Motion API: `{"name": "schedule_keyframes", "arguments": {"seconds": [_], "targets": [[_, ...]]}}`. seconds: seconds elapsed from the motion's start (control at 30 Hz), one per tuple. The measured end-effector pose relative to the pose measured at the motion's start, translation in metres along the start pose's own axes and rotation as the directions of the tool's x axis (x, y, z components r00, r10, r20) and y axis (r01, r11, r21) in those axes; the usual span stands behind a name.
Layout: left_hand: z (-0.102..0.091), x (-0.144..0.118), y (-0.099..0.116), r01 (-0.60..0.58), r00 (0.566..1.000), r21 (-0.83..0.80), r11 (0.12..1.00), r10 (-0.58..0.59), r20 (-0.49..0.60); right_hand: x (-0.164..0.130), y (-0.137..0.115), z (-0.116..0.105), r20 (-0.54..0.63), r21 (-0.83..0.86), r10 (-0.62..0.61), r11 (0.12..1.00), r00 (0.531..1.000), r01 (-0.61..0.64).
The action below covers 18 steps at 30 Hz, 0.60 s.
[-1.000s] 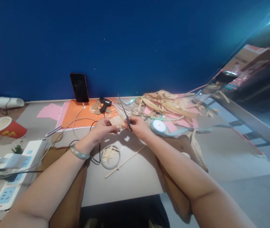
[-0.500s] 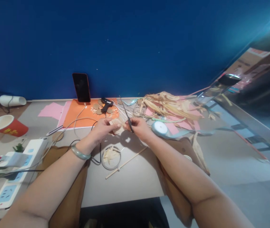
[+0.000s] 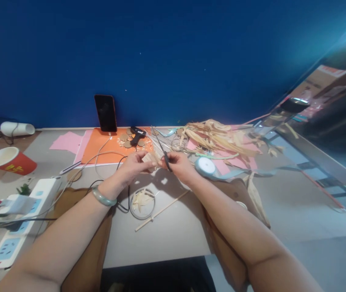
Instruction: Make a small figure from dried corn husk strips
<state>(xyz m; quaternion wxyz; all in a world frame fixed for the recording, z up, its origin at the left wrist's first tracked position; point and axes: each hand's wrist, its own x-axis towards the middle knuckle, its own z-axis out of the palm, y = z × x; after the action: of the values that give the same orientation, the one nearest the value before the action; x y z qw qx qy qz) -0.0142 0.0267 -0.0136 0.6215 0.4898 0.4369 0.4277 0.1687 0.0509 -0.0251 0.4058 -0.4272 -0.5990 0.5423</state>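
Observation:
My left hand pinches a small tan piece of dried husk above the table. My right hand grips a pair of scissors by the dark handles, blades pointing up and away, right beside the husk piece. The two hands nearly touch. A green bangle circles my left wrist. Below the hands a wire ring with husk scraps inside lies on the table, next to a thin wooden stick.
A pile of dried husks and a pale blue ribbon spool lie to the right. An orange sheet carries a glue gun and card discs; a phone leans on the wall. Power strip and red cup at left.
The hands stayed together with the scissors at the husk piece; the blades have tipped lower and closer to the piece. The view shifted slightly.

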Motion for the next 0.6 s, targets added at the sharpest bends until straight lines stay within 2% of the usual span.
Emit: {"name": "schedule_keyframes", "arguments": {"seconds": [0.17,0.27,0.33,0.47,0.6], "targets": [[0.002,-0.002,0.004,-0.005,1.000,0.106,0.994,0.006,-0.003,0.000,0.000,0.000,-0.005,0.002,0.002,1.000,1.000,-0.002],[-0.003,0.000,0.006,-0.010,0.995,0.057,0.998,0.016,-0.096,-0.001,-0.004,-0.002,-0.047,-0.039,-0.007,0.999,0.999,0.005],[-0.008,0.002,0.006,-0.046,0.982,0.014,0.999,0.048,-0.181,-0.003,-0.009,-0.004,-0.054,-0.155,-0.048,0.987,0.997,0.039],[-0.019,0.008,0.006,-0.112,0.948,-0.096,0.989,0.077,-0.308,-0.006,-0.018,-0.010,0.056,-0.466,-0.158,0.869,0.986,0.166],[-0.023,0.010,0.007,-0.130,0.941,-0.189,0.973,0.061,-0.334,-0.006,-0.019,-0.013,0.122,-0.625,-0.176,0.751,0.977,0.214]]}}
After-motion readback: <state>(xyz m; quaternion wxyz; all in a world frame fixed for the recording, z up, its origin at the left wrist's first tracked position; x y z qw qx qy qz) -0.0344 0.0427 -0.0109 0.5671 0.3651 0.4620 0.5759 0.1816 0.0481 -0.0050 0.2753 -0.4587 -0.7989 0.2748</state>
